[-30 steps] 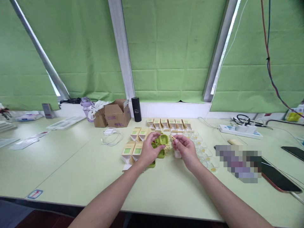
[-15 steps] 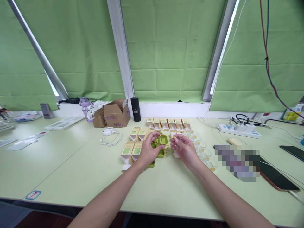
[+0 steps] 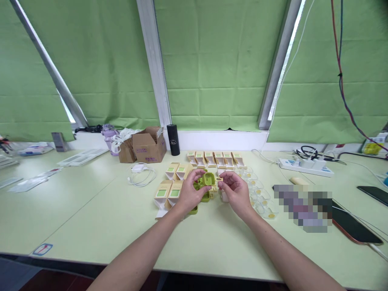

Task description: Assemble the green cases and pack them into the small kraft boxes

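My left hand (image 3: 194, 189) is closed on a small square green case (image 3: 209, 178), fingers behind it and thumb along its lower edge. Between the thumb and fingers of my right hand (image 3: 235, 188) is a small yellow clip-like piece (image 3: 218, 179), held at the case's right side; whether it touches the case I cannot tell. More green cases (image 3: 205, 197) lie on the table beneath my hands, partly hidden by my left hand. Several clear plastic pieces with yellow centres (image 3: 263, 202) lie right of my right hand.
Several small folded cartons (image 3: 216, 159) stand in a row behind my hands, with more cartons (image 3: 167, 194) at the left. Farther back are an open cardboard box (image 3: 148, 146) and a black bottle (image 3: 173, 140). A power strip (image 3: 306, 167) and a phone (image 3: 351, 222) lie at the right.
My right hand has turned and come slightly left, bringing the yellow piece up to the right side of the green case. My left hand has hardly moved.
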Demonstrator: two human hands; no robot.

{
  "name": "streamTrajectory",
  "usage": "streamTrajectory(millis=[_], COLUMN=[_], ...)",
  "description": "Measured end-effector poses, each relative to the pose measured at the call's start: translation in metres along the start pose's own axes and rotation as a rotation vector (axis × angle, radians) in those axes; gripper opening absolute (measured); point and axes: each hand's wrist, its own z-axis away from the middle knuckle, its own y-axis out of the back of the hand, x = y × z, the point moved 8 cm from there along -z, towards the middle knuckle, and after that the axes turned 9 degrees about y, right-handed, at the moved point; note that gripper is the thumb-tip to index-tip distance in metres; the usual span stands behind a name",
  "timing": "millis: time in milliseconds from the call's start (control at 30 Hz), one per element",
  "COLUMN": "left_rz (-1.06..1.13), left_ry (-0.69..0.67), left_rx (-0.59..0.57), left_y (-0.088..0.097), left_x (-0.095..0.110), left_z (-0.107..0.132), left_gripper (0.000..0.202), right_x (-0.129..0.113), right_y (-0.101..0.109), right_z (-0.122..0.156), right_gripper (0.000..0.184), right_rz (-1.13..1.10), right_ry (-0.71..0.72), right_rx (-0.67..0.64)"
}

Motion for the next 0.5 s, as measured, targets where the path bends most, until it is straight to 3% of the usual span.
streamTrajectory(millis=[167, 500], left_rz=[0.0, -0.033], left_ry=[-0.023, -0.062], left_rx=[-0.007, -0.07], left_y=[-0.002, -0.008], left_x=[0.005, 0.013], left_z=[0.003, 0.009], left_gripper=[0.045, 0.043], right_x=[-0.009, -0.043], right_y=[0.001, -0.011], right_z=[0.003, 0.009], right_gripper=[0.016, 0.018], right_rz=[0.205, 0.526], right_ry=[0.134, 0.56], right_rx=[-0.05, -0.165])
